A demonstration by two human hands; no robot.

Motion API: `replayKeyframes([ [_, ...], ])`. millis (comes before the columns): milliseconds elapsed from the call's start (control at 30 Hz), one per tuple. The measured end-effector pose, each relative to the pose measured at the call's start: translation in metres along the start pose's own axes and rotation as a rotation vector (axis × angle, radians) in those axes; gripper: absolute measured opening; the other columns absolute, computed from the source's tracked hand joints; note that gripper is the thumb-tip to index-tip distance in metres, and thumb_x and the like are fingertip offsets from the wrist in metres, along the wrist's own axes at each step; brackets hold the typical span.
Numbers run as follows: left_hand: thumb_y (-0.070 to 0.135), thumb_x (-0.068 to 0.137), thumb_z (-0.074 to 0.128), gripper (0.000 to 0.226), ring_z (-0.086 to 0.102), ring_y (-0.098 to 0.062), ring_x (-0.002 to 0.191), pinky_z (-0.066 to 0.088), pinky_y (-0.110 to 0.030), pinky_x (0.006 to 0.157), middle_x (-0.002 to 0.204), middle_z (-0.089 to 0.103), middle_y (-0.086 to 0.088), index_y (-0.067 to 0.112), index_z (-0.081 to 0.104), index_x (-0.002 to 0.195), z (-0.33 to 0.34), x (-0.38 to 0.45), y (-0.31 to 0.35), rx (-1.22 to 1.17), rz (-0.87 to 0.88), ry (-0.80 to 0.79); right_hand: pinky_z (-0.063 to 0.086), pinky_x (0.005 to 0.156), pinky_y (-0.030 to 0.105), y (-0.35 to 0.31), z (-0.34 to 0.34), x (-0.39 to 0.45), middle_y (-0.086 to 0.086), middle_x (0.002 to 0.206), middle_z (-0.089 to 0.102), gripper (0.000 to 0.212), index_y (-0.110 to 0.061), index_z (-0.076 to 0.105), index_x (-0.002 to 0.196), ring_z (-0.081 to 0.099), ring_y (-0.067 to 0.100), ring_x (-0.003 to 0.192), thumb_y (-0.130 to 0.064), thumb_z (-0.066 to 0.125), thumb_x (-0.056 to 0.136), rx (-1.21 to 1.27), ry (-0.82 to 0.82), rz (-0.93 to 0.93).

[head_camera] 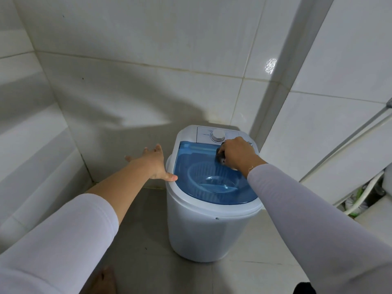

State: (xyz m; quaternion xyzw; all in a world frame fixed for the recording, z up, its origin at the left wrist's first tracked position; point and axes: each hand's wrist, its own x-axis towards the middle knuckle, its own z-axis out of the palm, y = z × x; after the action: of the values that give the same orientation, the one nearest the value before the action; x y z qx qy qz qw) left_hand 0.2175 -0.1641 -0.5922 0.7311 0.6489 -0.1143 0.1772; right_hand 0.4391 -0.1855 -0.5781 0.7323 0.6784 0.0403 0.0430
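Note:
A small white washing machine (203,225) stands on the tiled floor in a corner. Its blue see-through lid (197,164) is down, and a white basket shows through it. A white dial (218,135) sits on the panel behind the lid. My left hand (156,164) is spread with straight fingers, its thumb resting on the machine's left rim. My right hand (238,154) curls round a small dark object (221,159) at the lid's far right corner; what the object is cannot be told.
White tiled walls close in on the left and behind the machine. A white pillar runs up at the right, with white hoses (367,194) and a ledge beyond it. A bare foot (101,279) shows at the bottom edge on the grey floor.

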Motion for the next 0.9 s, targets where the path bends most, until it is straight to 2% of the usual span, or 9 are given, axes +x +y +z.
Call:
replayKeyframes([
  [200,0.066,0.072,0.064,0.122,0.001,-0.031,0.148,0.010,-0.065,0.113,0.160,-0.002,-0.013,0.017,-0.015,0.150,0.000,-0.001,0.000,0.024,-0.007,0.002,0.051,0.084,0.036,0.027,0.003,-0.015,0.010,0.117,0.065,0.033,-0.015,0.066,0.116,0.056,0.030,0.110,-0.023,0.061,0.084,0.020,0.002,0.049],
  [400,0.067,0.071,0.063,0.121,0.004,-0.033,0.148,0.011,-0.064,0.114,0.160,-0.003,-0.013,0.018,-0.015,0.150,0.002,-0.001,0.000,0.033,-0.019,0.021,0.051,0.088,0.038,0.045,0.005,-0.028,0.010,0.118,0.063,0.035,-0.016,0.064,0.121,0.057,0.030,0.110,-0.023,0.059,0.087,0.038,0.011,0.080],
  [667,0.067,0.072,0.063,0.120,0.003,-0.032,0.148,0.010,-0.064,0.114,0.161,-0.002,-0.012,0.019,-0.015,0.150,0.005,0.000,-0.002,0.011,-0.018,0.035,0.052,0.084,0.034,0.057,0.006,-0.036,0.012,0.112,0.067,0.030,-0.022,0.068,0.115,0.059,0.031,0.103,-0.025,0.059,0.087,0.086,0.023,0.108],
  [800,0.067,0.072,0.062,0.120,0.004,-0.032,0.148,0.011,-0.064,0.114,0.160,-0.002,-0.012,0.019,-0.015,0.150,0.006,0.002,-0.003,0.005,-0.012,0.039,0.051,0.081,0.032,0.068,0.006,-0.046,0.012,0.114,0.068,0.033,-0.018,0.067,0.117,0.061,0.030,0.101,-0.025,0.061,0.086,0.139,-0.005,0.174],
  [900,0.068,0.071,0.063,0.120,0.004,-0.032,0.148,0.012,-0.064,0.113,0.161,0.000,-0.012,0.018,-0.013,0.150,0.005,0.002,-0.004,0.010,-0.006,0.042,0.046,0.077,0.030,0.078,0.001,-0.058,0.013,0.111,0.069,0.031,-0.013,0.066,0.117,0.062,0.030,0.101,-0.016,0.057,0.087,0.143,-0.048,0.240],
])
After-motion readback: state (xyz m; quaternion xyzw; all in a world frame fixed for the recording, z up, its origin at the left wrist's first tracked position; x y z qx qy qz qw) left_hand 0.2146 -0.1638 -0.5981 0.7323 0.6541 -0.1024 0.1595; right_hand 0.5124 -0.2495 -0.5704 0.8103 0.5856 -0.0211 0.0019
